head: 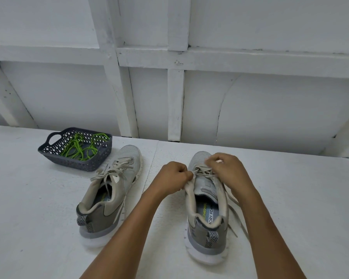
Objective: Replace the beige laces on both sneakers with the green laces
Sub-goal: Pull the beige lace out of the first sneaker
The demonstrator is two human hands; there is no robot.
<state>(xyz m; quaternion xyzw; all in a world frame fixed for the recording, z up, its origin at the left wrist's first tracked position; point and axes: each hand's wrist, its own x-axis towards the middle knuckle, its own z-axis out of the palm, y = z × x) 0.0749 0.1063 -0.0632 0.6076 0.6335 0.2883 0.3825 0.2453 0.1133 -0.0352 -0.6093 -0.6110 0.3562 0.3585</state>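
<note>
Two grey sneakers with beige laces stand on the white table, heels toward me. The right sneaker is under both hands. My left hand pinches the left edge of its collar and a beige lace. My right hand is curled over the lacing and grips the beige lace there. A loose lace end trails down the shoe's right side. The left sneaker stands untouched, its beige laces loose over the tongue. Green laces lie tangled in the basket.
A dark grey perforated basket sits at the back left of the table, just behind the left sneaker's toe. A white panelled wall rises right behind the table's far edge. Bare tabletop lies to the right.
</note>
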